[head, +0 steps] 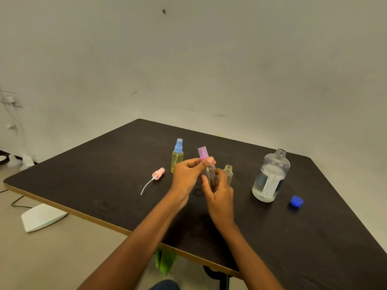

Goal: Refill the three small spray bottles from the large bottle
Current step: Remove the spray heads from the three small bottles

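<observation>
My right hand grips the clear body of a small spray bottle above the dark table. My left hand pinches that bottle's purple spray top at its collar. Behind my left hand stands a yellowish spray bottle with a blue top. An uncapped small bottle stands just behind my right hand. A pink spray head with its dip tube lies on the table to the left. The large clear bottle, open and partly full, stands at the right, its blue cap beside it.
The table's near edge runs diagonally from left to lower right. A white table foot and a cable lie on the floor at left. A green cloth hangs below the table edge. The wall stands close behind the table.
</observation>
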Demonstrator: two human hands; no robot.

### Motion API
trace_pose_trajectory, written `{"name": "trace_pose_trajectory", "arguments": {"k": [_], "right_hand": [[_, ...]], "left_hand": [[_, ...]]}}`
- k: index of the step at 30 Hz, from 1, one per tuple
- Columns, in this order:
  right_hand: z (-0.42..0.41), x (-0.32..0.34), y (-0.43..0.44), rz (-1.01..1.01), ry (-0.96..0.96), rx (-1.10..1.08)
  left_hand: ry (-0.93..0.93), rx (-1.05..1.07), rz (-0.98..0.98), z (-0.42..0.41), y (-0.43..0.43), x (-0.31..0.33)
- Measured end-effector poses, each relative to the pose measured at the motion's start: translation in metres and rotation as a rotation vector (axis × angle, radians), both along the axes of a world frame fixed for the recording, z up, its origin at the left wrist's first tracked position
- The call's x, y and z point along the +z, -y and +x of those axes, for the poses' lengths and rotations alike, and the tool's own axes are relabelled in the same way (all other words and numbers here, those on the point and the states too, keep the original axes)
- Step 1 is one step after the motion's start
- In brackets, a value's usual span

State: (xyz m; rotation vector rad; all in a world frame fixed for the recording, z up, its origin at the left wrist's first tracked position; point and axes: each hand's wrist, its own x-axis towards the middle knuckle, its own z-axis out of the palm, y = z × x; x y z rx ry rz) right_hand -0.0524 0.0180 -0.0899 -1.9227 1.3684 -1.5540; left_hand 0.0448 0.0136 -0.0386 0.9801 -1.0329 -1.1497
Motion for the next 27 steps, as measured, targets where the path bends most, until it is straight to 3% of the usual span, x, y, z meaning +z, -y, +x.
{"name": "trace_pose_trajectory", "arguments": {"k": [4,8,11,15,22,24,27], "right_hand": [[0.002,0.0,-0.003,-0.01,-0.048,0.0],[0.001,0.001,-0.003,-0.033,0.006,-0.001],[0.001,0.0,-0.002,-0.016,0.035,-0.015],[-0.001,-0.002,0.0,-0.03,0.068,-0.031],[-0.001,-0.002,0.001,-0.02,0.032,-0.051],[-0.001,-0.003,0.001,-0.023,0.031,-0.056],[-0.002,-0.002,0.002,-0.042,0.041,-0.079]], "left_hand": [[0.05,-0.011,0.065,-0.001,0.003,0.002],[-0.126,-0.195,-0.01,-0.001,0.005,0.002],[-0.305,-0.204,-0.062,0.002,0.007,0.0],[-0.092,-0.034,-0.139,0.003,0.011,-0.008],[0.033,-0.01,-0.148,-0.002,0.014,0.002],[0.027,-0.053,-0.133,-0.001,0.014,0.005],[-0.13,-0.139,-0.088,0.007,0.016,0.006]]}}
